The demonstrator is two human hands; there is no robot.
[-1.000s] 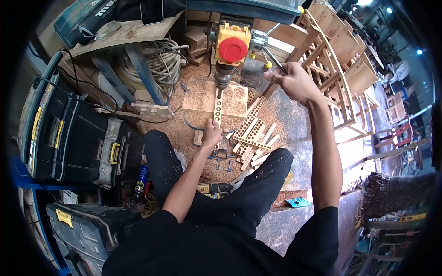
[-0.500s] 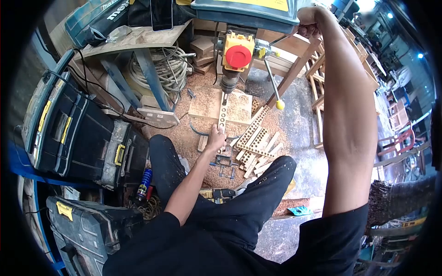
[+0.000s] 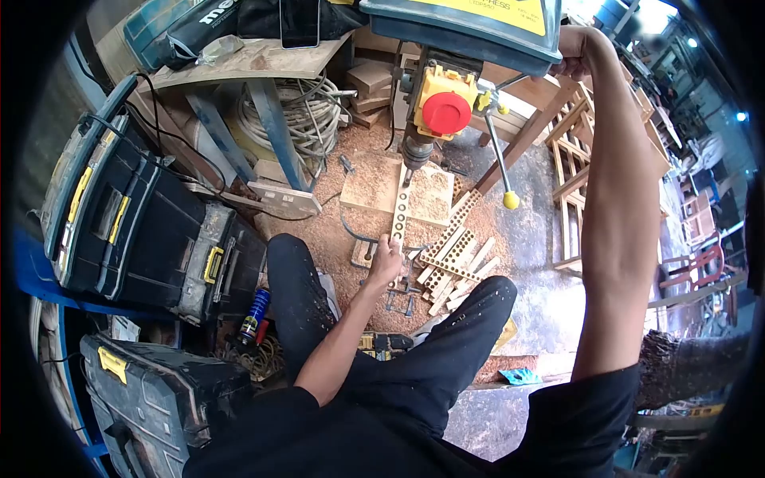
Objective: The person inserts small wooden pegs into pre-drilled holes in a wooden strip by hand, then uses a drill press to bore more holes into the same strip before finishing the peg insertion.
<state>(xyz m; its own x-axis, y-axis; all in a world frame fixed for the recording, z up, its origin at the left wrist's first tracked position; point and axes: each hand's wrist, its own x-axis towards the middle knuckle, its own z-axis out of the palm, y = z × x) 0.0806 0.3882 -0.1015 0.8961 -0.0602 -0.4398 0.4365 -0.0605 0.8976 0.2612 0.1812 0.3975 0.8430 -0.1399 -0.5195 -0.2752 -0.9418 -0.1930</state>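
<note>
My left hand (image 3: 386,260) is closed on the near end of a narrow wooden strip (image 3: 400,217) with a row of round holes. The strip lies over a dusty wooden board (image 3: 362,192) beneath the drill press. At its far end is the drill bit (image 3: 408,177), under the chuck (image 3: 417,150); whether it is in the wood I cannot make out. My right hand (image 3: 570,60) is raised at the right of the drill press head (image 3: 478,36), its fingers wrapped around a feed lever and partly hidden. Another lever with a yellow knob (image 3: 511,199) hangs down.
Several drilled strips (image 3: 450,259) are piled right of the board, amid sawdust. Clamps (image 3: 401,299) lie between my knees. Black toolboxes (image 3: 151,215) stand at left, near a blue spray can (image 3: 255,312). A phone (image 3: 300,24) rests on a bench above coiled cable (image 3: 279,119).
My view has shifted, so the drill press, board and both hands sit farther right in it. Both hands keep their grips; the strip shows slightly more length between bit and left hand.
</note>
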